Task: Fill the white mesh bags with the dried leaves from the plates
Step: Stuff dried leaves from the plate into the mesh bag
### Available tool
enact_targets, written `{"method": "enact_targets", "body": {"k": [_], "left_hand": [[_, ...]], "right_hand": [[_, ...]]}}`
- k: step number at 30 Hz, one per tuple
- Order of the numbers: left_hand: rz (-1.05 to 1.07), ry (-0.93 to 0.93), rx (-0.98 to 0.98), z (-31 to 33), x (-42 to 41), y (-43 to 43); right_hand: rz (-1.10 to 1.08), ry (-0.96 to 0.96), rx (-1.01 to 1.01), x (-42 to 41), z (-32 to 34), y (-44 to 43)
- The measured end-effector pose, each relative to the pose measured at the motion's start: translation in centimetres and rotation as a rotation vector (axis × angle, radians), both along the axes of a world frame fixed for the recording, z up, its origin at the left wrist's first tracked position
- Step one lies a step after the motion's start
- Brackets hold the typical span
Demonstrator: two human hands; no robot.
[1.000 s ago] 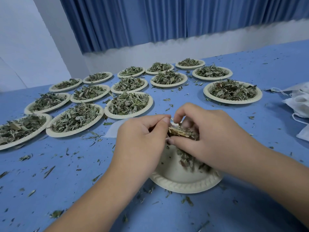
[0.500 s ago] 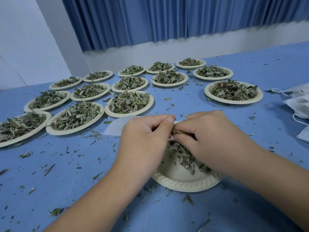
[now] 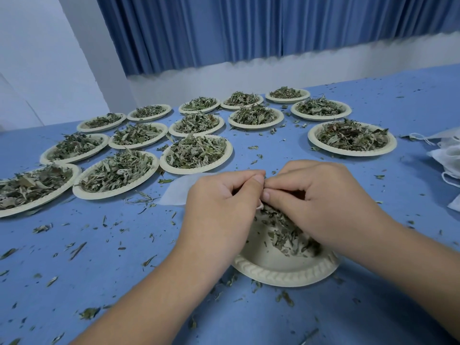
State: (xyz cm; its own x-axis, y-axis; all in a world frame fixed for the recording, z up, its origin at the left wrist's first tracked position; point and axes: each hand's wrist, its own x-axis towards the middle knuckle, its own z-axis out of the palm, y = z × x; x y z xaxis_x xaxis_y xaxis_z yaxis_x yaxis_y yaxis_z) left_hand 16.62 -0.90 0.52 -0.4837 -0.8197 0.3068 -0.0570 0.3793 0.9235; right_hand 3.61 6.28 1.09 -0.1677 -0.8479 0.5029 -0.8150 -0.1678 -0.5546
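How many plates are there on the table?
15. Five plates in the back row, five in the middle, four in front, and the nearest plate, almost empty. More may lie off-frame.

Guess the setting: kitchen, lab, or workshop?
Probably a makeshift indoor packing workroom, not a kitchen: a blue table lined with paper plates of dried leaves, white mesh bags piled at right, blue curtain above a plain wall.
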Motion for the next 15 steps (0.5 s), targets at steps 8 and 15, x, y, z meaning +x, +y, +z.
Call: {"method": "enact_targets", "body": {"k": [8, 15], "left_hand": [[0.010, 0.025, 0.025, 0.12, 0.27, -0.24], [0.014, 0.021, 0.011, 0.28, 0.51, -0.60]], "right_hand": [[-0.035, -0.274, -0.048, 0.32, -0.14, -0.08], [0.092, -0.344, 0.016, 0.04, 0.06, 0.05]]}}
